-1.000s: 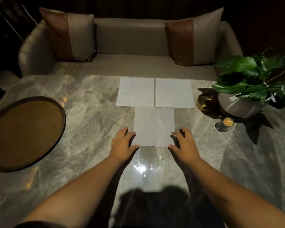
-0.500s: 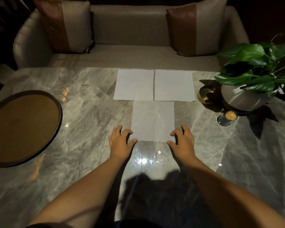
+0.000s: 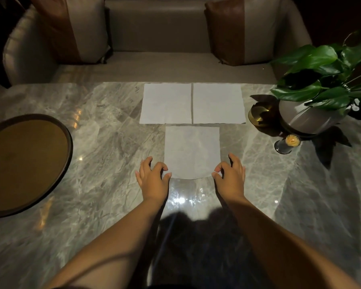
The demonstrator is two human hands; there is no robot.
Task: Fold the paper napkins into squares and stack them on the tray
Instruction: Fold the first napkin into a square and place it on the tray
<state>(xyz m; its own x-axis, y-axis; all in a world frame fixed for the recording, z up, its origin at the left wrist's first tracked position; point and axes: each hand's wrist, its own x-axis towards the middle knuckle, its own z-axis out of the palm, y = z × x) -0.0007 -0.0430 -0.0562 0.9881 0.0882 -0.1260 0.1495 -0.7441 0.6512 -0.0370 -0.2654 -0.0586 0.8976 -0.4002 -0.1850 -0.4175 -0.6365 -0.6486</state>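
Where they lay flat beside it, the left hand (image 3: pixel 152 180) and right hand (image 3: pixel 230 178) now pinch the near corners of the napkin (image 3: pixel 192 151) on the desk (image 3: pixel 113 163) (edge bowing up): first fold likely beginning.

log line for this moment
left hand: pinches near napkin at left corner | right hand: pinches right corner | near edge curled up | fold: not made

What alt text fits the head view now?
Left hand and right hand pinch the near corners of the nearest napkin on the marble table. Beyond it, a left napkin and a right napkin lie flat; a tray sits left.
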